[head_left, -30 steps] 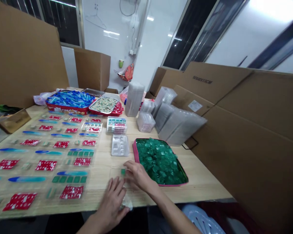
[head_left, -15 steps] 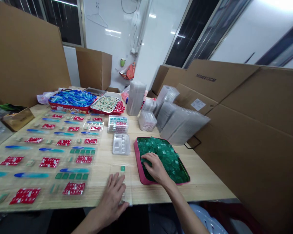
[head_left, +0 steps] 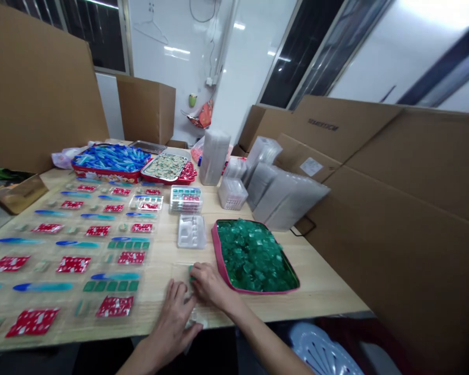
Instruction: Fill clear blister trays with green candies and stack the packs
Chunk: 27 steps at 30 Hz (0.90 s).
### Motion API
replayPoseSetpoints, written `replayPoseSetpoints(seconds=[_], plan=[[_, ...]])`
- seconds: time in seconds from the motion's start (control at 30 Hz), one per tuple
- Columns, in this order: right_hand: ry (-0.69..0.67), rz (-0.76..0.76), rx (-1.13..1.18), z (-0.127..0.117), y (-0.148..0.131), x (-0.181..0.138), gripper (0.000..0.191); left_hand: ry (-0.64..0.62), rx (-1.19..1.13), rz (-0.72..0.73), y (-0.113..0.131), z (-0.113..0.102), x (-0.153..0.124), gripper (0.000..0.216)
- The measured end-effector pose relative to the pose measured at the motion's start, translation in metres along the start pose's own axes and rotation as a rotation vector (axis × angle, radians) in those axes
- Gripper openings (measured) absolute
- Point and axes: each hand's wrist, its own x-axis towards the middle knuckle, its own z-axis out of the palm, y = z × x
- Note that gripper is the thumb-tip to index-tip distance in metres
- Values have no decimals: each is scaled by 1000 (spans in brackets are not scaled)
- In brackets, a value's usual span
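Note:
My left hand (head_left: 174, 317) lies flat with fingers spread on a clear plastic tray (head_left: 183, 273) near the table's front edge. My right hand (head_left: 205, 284) is beside it, fingers pinched over the tray's upper part, where a small green packet (head_left: 190, 269) shows at the fingertips. Just to the right stands a pink-rimmed tray (head_left: 219, 255) heaped with green packets (head_left: 254, 255). An empty clear tray (head_left: 191, 231) lies a little farther back.
Rows of filled clear trays with red packets (head_left: 114, 306), blue pieces and green squares cover the left of the wooden table (head_left: 328, 297). At the back stand a red tray of blue pieces (head_left: 108, 158), a metal tray (head_left: 166, 167) and stacks of clear trays (head_left: 214, 156). Cardboard sheets (head_left: 406, 198) wall the right.
My right hand went from the clear tray to the green heap, then came back to the clear tray. My left hand stayed flat on the tray.

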Motion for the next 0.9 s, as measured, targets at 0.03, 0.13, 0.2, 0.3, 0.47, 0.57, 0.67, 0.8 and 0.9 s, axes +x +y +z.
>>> replayPoseSetpoints(seconds=[0.03, 0.13, 0.2, 0.3, 0.47, 0.57, 0.67, 0.8, 0.9], plan=[[-3, -11, -6, -2, -1, -1, 10, 14, 3, 8, -2, 2, 0, 44], [82, -20, -12, -22, 3, -9, 10, 41, 23, 29, -9, 9, -3, 44], [213, 55, -64, -41, 14, -16, 14, 38, 39, 34, -13, 12, -4, 44], [299, 271, -249, -64, 43, -25, 18, 20, 50, 19, -17, 13, -5, 45], [233, 366, -310, -72, 74, -33, 21, 38, 25, -5, -22, 6, -1, 40], [388, 353, -22, -68, 67, -37, 19, 122, -90, -20, -15, -3, 5, 30], [463, 286, 505, -59, 45, -38, 18, 231, -376, -184, 1, -15, 19, 16], [428, 209, 969, -35, 10, -33, 23, 258, -952, -524, 23, -28, 40, 17], [450, 193, 1007, -17, -9, -29, 27, 317, -1248, -631, 28, -31, 45, 18]])
